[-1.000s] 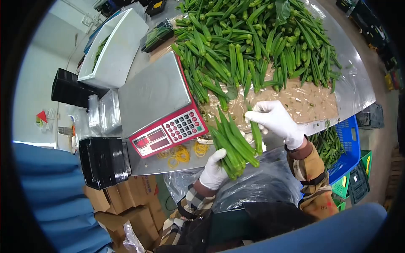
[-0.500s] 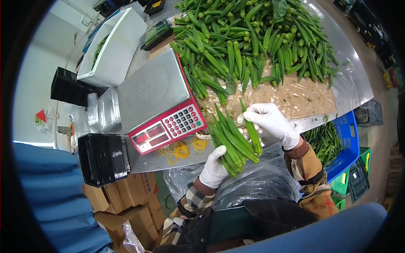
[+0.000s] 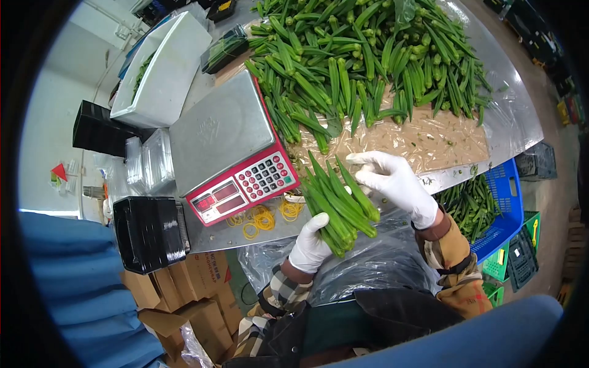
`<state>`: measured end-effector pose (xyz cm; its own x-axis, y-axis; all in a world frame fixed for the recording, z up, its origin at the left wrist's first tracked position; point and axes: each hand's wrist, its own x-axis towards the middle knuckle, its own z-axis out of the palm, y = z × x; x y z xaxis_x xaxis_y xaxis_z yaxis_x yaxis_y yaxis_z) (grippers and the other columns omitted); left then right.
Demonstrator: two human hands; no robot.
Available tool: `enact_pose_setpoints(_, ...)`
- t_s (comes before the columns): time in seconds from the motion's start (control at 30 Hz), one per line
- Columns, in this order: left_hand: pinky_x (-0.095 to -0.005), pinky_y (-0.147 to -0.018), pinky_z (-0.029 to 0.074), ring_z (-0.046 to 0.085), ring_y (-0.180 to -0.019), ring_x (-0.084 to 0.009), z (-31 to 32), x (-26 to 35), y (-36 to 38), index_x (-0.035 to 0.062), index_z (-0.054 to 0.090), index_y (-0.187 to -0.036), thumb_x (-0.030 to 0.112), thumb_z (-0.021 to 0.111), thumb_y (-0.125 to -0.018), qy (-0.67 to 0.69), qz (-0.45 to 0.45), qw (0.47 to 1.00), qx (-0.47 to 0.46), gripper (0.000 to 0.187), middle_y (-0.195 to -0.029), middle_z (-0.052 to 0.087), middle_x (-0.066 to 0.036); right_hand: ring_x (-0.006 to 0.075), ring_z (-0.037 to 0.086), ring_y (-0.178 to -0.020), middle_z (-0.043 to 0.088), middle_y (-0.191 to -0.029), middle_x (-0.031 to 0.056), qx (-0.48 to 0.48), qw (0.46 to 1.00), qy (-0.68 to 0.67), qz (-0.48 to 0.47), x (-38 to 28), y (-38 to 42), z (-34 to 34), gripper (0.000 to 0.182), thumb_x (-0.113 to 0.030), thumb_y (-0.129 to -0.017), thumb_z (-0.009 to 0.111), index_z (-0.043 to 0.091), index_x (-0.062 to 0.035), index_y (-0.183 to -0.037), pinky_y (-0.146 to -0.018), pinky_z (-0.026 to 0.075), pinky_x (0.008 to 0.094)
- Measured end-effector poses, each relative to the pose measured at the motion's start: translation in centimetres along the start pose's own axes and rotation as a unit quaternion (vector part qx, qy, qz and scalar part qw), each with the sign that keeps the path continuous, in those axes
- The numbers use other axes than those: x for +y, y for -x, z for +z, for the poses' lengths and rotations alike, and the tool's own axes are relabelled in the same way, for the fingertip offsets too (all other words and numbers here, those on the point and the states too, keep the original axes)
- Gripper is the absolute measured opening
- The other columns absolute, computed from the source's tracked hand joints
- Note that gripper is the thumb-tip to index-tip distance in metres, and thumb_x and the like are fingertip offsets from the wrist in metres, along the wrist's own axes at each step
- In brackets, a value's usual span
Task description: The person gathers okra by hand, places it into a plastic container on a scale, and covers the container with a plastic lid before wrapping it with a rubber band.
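1. Our left grip (image 3: pixel 308 246) clasps an okra bunch (image 3: pixel 338 211) above the near edge of the surface (image 3: pixel 211 239), tips fanned toward the far edge.
2. Our right grip (image 3: pixel 396 184) is released beside the bunch, fingers parted, nothing between them.
3. We could drop outer pods past the near edge if our clasp loosens.
4. Squeezing too hard could bruise them.
5. Dipping leftward, we might snag the rubber bands (image 3: pixel 261 221) by the scale (image 3: pixel 230 147).

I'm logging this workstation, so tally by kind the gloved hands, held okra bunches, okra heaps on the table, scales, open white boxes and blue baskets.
Gloved hands: 2, left hand and right hand
Held okra bunch: 1
Okra heap: 1
Scale: 1
Open white box: 1
Blue basket: 1
Total: 7
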<state>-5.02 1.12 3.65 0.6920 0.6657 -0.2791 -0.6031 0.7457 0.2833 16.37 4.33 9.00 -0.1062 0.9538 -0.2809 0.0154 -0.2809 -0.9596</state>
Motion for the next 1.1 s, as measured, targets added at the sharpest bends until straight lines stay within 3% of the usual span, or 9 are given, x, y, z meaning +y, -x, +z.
enact_pose_setpoints(0.1,-0.0461,-0.114,0.037,0.047,-0.134,-0.0327,-0.7,-0.2,0.1,-0.0003,0.032,-0.148,0.022,0.065,-0.088,0.042,0.028,0.999,0.017,0.072,-0.146,0.045,-0.02,0.0043,0.058,-0.074,0.066,-0.08,-0.0004,0.051,0.995,0.079,-0.039,0.3,1.9,0.0,0.032,-0.014,-0.088,0.074,0.068,-0.0019,-0.117,-0.069,0.05,0.0231)
enact_pose_setpoints(0.23,-0.0485,-0.118,0.029,0.043,-0.137,-0.0325,0.9,0.2,-0.6,0.004,0.032,-0.15,0.031,0.069,-0.082,-0.064,0.045,0.996,0.031,0.082,-0.151,0.04,-0.016,0.0053,0.054,-0.067,0.062,-0.078,-0.0028,0.052,0.997,0.061,0.006,0.4,3.6,0.2,0.023,-0.012,-0.084,0.079,0.068,-0.0031,-0.101,-0.063,0.048,0.0216)
enact_pose_setpoints(0.4,-0.0475,-0.117,0.031,0.044,-0.136,-0.0308,1.9,0.4,-1.2,0.0051,0.033,-0.149,0.027,0.072,-0.078,-0.097,0.053,0.994,0.005,0.084,-0.151,0.04,-0.016,0.0062,0.057,-0.069,0.065,-0.08,-0.0004,0.071,0.99,0.123,-0.008,1.5,3.8,0.9,0.022,-0.011,-0.082,0.08,0.07,-0.0029,-0.1,-0.064,0.049,0.023)
enact_pose_setpoints(0.57,-0.0464,-0.115,0.035,0.046,-0.134,-0.0295,2.0,0.6,-0.5,0.0038,0.034,-0.148,0.027,0.074,-0.076,-0.153,0.066,0.984,0.058,0.086,-0.149,0.042,-0.015,0.0103,0.063,-0.076,0.071,-0.086,0.0032,0.12,0.99,0.074,-0.023,2.1,3.7,1.4,0.015,-0.008,-0.083,0.078,0.074,-0.001,-0.096,-0.069,0.05,0.0244)
enact_pose_setpoints(0.63,-0.0459,-0.114,0.036,0.046,-0.134,-0.0288,2.1,0.6,-0.5,0.0033,0.033,-0.148,0.026,0.074,-0.076,-0.16,0.061,0.983,0.064,0.086,-0.149,0.042,-0.015,0.0134,0.065,-0.078,0.072,-0.09,0.0059,0.125,0.982,0.136,-0.042,1.9,3.9,1.1,0.016,-0.009,-0.082,0.078,0.075,-0.0008,-0.096,-0.07,0.051,0.026)
enact_pose_setpoints(0.77,-0.044,-0.113,0.036,0.046,-0.134,-0.0272,2.2,0.4,-0.7,0.0031,0.031,-0.15,0.026,0.074,-0.076,-0.174,0.051,0.981,0.061,0.089,-0.149,0.042,-0.014,0.0233,0.065,-0.072,0.067,-0.082,0.0111,0.165,0.945,0.261,-0.104,2.5,3.9,1.5,0.01,-0.011,-0.08,0.077,0.074,-0.0049,-0.086,-0.066,0.051,0.0338)
enact_pose_setpoints(0.87,-0.0414,-0.11,0.04,0.049,-0.13,-0.0248,1.8,0.1,-0.7,0.0013,0.032,-0.15,0.018,0.073,-0.08,-0.155,0.059,0.985,0.046,0.083,-0.144,0.047,-0.013,0.0278,0.063,-0.074,0.062,-0.076,0.0098,0.172,0.858,0.437,-0.207,2.3,3.8,1.8,0.009,-0.009,-0.08,0.073,0.07,-0.0082,-0.088,-0.068,0.049,0.037)
enact_pose_setpoints(0.97,-0.0404,-0.108,0.041,0.05,-0.128,-0.024,1.8,-0.1,-0.7,0.0005,0.033,-0.149,0.016,0.072,-0.082,-0.136,0.073,0.987,0.041,0.079,-0.141,0.049,-0.012,0.0301,0.06,-0.073,0.057,-0.072,0.0097,0.181,0.839,0.459,-0.23,2.7,3.5,2.0,0.013,-0.007,-0.079,0.071,0.063,-0.0099,-0.09,-0.069,0.048,0.0407)
enact_pose_setpoints(1.1,-0.0423,-0.109,0.041,0.05,-0.129,-0.0255,0.8,0.2,-0.2,0.0017,0.033,-0.149,0.019,0.07,-0.084,-0.085,0.05,0.995,0.029,0.077,-0.143,0.048,-0.014,0.0318,0.063,-0.074,0.062,-0.077,0.0118,0.168,0.917,0.313,-0.181,3.4,3.6,1.8,0.012,-0.007,-0.085,0.069,0.06,-0.0075,-0.093,-0.069,0.051,0.0396)
